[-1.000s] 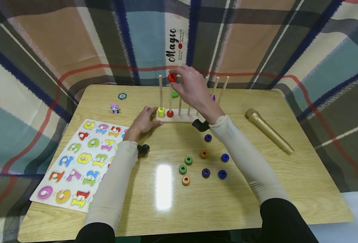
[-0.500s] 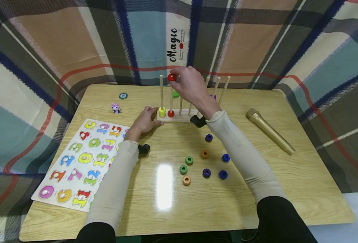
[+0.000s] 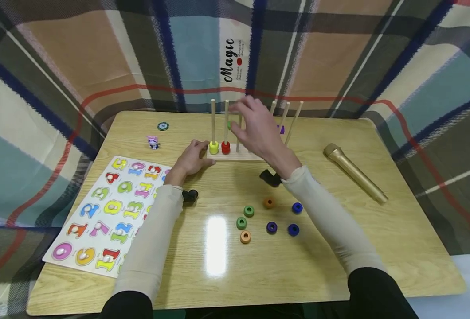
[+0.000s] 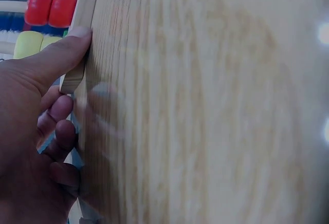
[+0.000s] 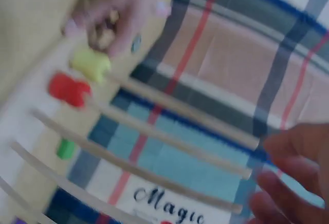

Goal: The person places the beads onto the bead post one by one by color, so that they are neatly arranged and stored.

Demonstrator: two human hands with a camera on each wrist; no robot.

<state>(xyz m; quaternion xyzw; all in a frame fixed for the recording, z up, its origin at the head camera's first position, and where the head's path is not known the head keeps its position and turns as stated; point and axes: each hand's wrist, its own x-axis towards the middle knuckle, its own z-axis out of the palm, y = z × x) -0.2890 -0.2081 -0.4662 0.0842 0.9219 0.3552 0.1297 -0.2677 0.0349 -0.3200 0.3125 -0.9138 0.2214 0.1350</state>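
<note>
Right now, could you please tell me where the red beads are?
In the head view, the red beads sit at the foot of the second peg from the left, just right of the yellow beads, near the left hand.

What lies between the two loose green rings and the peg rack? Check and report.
Nothing visible stands in the way: the head view shows only bare tabletop between the green rings and the rack. The right hand hides part of the rack, though.

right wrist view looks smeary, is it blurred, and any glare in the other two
Right wrist: yes, red rings and pegs are smeared; head: a white glare patch on the table; left wrist: two bright spots at the right edge, likely reflections.
</note>
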